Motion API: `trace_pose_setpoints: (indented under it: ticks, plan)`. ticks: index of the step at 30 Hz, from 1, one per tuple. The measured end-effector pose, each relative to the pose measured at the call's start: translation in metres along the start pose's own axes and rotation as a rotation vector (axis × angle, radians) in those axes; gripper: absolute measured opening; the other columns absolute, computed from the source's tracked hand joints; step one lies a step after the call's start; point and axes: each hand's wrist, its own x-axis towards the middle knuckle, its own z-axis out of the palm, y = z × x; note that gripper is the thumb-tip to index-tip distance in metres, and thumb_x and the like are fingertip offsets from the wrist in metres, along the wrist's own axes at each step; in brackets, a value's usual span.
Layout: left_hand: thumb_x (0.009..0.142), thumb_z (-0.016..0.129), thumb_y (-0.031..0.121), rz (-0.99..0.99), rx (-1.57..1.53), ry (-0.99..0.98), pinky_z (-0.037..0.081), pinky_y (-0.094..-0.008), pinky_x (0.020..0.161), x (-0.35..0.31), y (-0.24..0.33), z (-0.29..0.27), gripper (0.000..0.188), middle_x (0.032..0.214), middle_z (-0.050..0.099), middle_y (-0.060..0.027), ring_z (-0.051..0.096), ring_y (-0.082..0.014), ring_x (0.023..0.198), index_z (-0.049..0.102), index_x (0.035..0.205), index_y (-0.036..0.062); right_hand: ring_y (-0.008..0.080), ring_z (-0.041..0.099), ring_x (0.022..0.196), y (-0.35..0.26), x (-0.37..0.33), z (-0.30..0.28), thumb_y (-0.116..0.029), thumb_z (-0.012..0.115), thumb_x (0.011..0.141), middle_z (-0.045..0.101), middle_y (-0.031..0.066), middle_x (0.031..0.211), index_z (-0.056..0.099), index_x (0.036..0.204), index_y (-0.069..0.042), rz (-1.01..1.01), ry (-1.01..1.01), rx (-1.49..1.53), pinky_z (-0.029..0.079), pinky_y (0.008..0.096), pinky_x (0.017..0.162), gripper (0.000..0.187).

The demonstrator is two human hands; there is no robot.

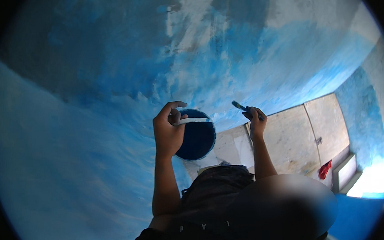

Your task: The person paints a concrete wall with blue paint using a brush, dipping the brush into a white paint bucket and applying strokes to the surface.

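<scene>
In front of my body, my left hand point(169, 125) grips the white handle point(195, 119) of a round bucket. Dark blue paint or a dark blue inside shows in the bucket point(196, 141), whose rim hangs close to the wall. To the right, my right hand point(256, 117) is closed around the handle of a small paintbrush point(238, 105). The brush's dark bristles point up and left, toward the wall, and a gap seems to lie between them. Streaked blue paint covers much of the wall point(224, 74), with grey and whitish patches near the top.
Pale boards point(285, 140) with a small metal latch lie below to the right. Beyond them are a red cloth-like item point(324, 170) and a box-like frame point(345, 172) beside a bright opening. Another blue-and-grey wall point(361, 114) stands at the far right.
</scene>
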Motion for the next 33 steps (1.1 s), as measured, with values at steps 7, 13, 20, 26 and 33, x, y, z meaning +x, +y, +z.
trace_pose_setpoints:
  ticks: [7, 13, 20, 26, 33]
  plan:
    - [0.083, 0.071, -0.012, 0.031, -0.133, -0.254, 0.035, -0.0189, 0.061, 0.016, -0.059, 0.015, 0.032, 0.068, 0.039, 0.0059, 0.038, -0.0025, 0.063, 0.070, 0.109, 0.0061, 0.0264, 0.072, 0.097, 0.004, -0.045, 0.042, -0.012, 0.064, 0.100, 0.071, 0.0207, 0.103, 0.066, 0.108, 0.016, 0.034, -0.232, -0.164, 0.060, 0.0345, 0.091, 0.029]
    - [0.081, 0.070, -0.016, 0.122, -0.287, -0.435, 0.040, -0.0186, 0.065, 0.033, -0.063, 0.023, 0.036, 0.069, 0.038, 0.0053, 0.038, -0.0026, 0.063, 0.069, 0.110, 0.0052, 0.0239, 0.072, 0.096, -0.008, -0.038, 0.066, -0.023, 0.063, 0.102, 0.074, 0.0183, 0.098, 0.072, 0.107, 0.011, 0.045, -0.297, -0.385, 0.059, 0.0335, 0.091, 0.035]
    - [0.077, 0.066, -0.020, -0.003, -0.422, -0.584, 0.053, -0.0206, 0.080, 0.047, -0.067, 0.025, 0.037, 0.070, 0.041, 0.0057, 0.042, -0.0014, 0.065, 0.068, 0.106, 0.0023, 0.0214, 0.071, 0.076, -0.060, -0.049, 0.094, -0.026, 0.082, 0.083, 0.075, 0.0173, 0.086, 0.077, 0.100, 0.006, -0.046, -0.507, -0.833, 0.056, 0.0318, 0.074, 0.036]
    - [0.078, 0.072, -0.012, -0.098, -0.326, -0.621, 0.050, -0.0226, 0.071, 0.054, -0.080, 0.035, 0.033, 0.070, 0.047, 0.0041, 0.044, -0.0033, 0.065, 0.069, 0.106, 0.0042, 0.0224, 0.068, 0.069, -0.059, -0.046, 0.075, -0.016, 0.080, 0.078, 0.074, 0.0164, 0.084, 0.078, 0.100, 0.001, -0.104, -0.683, -1.002, 0.055, 0.0333, 0.069, 0.028]
    - [0.093, 0.070, 0.008, -0.140, -0.295, -0.709, 0.054, -0.0293, 0.080, 0.050, -0.121, 0.041, 0.022, 0.088, 0.066, -0.0048, 0.065, -0.0141, 0.084, 0.067, 0.115, 0.0036, 0.0247, 0.074, 0.086, -0.082, -0.073, 0.061, -0.005, 0.083, 0.073, 0.075, 0.0179, 0.095, 0.075, 0.101, 0.004, -0.180, -0.717, -1.099, 0.058, 0.0337, 0.081, 0.030]
